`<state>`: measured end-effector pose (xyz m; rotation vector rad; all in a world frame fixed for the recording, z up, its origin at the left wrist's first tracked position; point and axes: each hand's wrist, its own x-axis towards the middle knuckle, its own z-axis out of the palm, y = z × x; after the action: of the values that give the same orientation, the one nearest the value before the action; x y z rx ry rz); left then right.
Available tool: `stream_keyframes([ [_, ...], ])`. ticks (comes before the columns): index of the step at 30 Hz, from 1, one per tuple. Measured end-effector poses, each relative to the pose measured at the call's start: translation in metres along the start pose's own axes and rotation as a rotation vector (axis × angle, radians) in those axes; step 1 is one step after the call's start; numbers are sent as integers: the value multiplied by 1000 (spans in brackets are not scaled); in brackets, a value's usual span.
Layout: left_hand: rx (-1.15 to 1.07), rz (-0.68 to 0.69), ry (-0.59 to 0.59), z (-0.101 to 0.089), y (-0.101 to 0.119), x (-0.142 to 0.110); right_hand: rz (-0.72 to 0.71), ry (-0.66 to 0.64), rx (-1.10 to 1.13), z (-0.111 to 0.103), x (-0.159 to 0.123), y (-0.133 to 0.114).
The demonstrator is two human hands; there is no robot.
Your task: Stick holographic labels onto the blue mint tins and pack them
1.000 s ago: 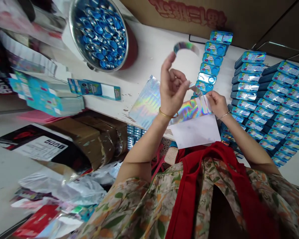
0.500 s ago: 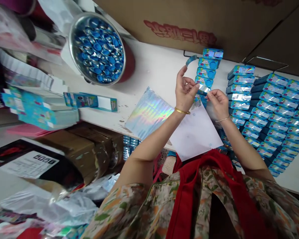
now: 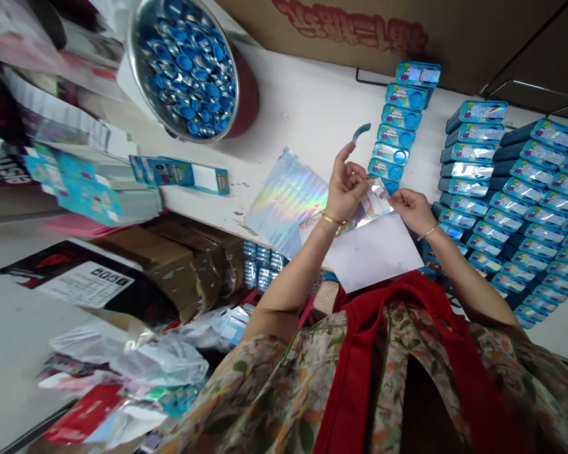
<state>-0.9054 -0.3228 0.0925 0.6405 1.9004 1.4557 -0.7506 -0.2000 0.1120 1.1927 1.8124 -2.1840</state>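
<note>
My left hand [image 3: 346,192] is closed, its thumb and fingers pinching one side of a small shiny holographic sticker [image 3: 379,188]. A curved blue strip [image 3: 361,132] clings to its raised index fingertip. My right hand [image 3: 413,211] is closed too, pinching near the sticker's other side. Just beyond the fingers stands a row of blue tins [image 3: 396,136] with printed tops. Beneath my hands lies a white sheet [image 3: 376,252], its far part folded over with a shiny printed side showing. A holographic sheet [image 3: 286,198] rests left of it, partly behind my left forearm.
A metal pot [image 3: 240,94] full of small blue and silver caps stands at the back left. Flat printed cartons [image 3: 92,189] lie at the left. Many blue tins [image 3: 525,189] fill the right side. A large cardboard box [image 3: 360,25] lines the back of the white table [image 3: 293,107].
Both hands have drawn back from the row of tins to the near white sheet, whose far part now shows a shiny printed side. The view has shifted slightly.
</note>
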Motion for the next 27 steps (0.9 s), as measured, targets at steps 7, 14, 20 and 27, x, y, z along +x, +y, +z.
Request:
stream_keyframes([
  [7,400,126,-186,9,10,-6,-205,268,-345,8,5,8],
  [14,558,67,118,7,-9,-10,-255,213,-619,11,13,26],
  [20,241,63,340,-4,26,10,-323,257,-532,3,8,14],
  [27,-220,-73,54,33,72,72,-229,342,103,-24,49,-45],
])
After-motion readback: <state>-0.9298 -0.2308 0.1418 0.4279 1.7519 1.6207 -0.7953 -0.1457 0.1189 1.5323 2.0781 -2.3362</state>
